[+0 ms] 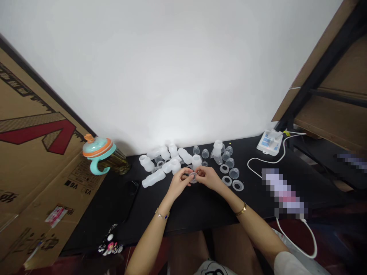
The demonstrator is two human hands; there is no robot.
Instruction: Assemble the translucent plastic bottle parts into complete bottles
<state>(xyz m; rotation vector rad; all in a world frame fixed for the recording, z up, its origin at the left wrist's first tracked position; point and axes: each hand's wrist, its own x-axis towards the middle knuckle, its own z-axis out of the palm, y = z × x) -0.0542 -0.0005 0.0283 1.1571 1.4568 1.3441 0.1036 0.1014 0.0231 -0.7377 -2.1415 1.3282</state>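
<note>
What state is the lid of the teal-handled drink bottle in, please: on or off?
On. The teal lid with its orange band covers the top of the drink bottle; whether it is tight, I cannot tell.

from my view, the black table [183, 214] offers open surface nearest the wearer; translucent bottles [154, 178] obstruct the left rear, clear domes [234, 173] and rings [237, 185] the right, the wall [177, 76] behind.

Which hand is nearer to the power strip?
Right. The right hand is left of the power strip and nearer you; the left hand is farther left still.
</note>
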